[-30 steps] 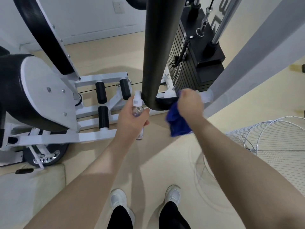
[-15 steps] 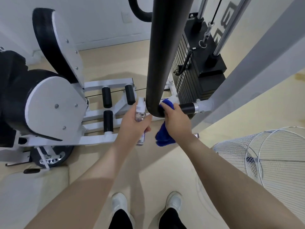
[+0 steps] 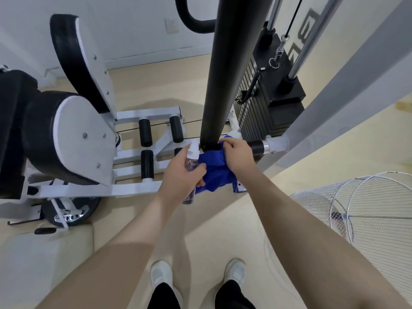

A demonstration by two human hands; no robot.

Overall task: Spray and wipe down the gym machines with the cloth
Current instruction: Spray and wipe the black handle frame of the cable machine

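Note:
A thick black padded bar (image 3: pixel 225 70) of the gym machine hangs down in front of me. My right hand (image 3: pixel 238 156) grips a blue cloth (image 3: pixel 215 170) against the bar's lower end. The cloth drapes down below the bar and partly behind my left hand. My left hand (image 3: pixel 181 177) holds a small clear spray bottle (image 3: pixel 192 158) with a white nozzle, upright, just left of the bar's end and touching the cloth.
A black weight stack (image 3: pixel 269 103) with chrome guide rods stands behind the bar. A white frame with black foam rollers (image 3: pixel 146 132) and a padded seat (image 3: pixel 66 134) lies to the left. A white wire basket (image 3: pixel 361 210) sits at the right. My feet stand on beige floor.
My right hand has moved the cloth from the right side of the bar's end to its underside. The cloth now spreads wider and reaches my left hand. The view has tilted up slightly.

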